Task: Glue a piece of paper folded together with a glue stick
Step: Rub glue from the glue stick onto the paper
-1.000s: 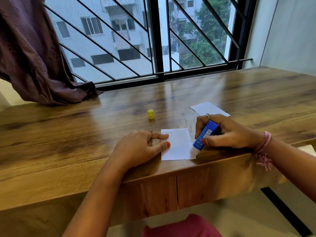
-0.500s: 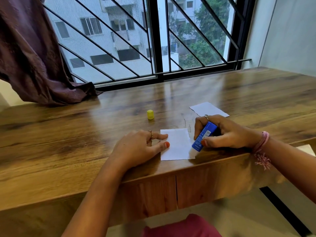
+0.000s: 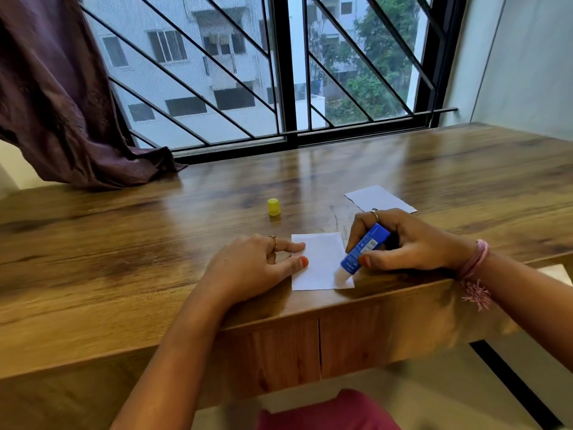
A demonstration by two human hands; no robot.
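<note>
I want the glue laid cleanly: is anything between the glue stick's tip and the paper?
Nothing visible. The right hand presses the glue stick tip straight onto the paper at its near right corner. The left hand pins the opposite edge.

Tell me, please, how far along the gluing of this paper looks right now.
Done: the small yellow cap is off and stands on the wooden table. In hand: the right hand presses the blue glue stick onto the near right corner of the white paper piece, which the left hand pins flat. Left: folding it and pressing it shut. A second white sheet lies untouched behind.
</note>
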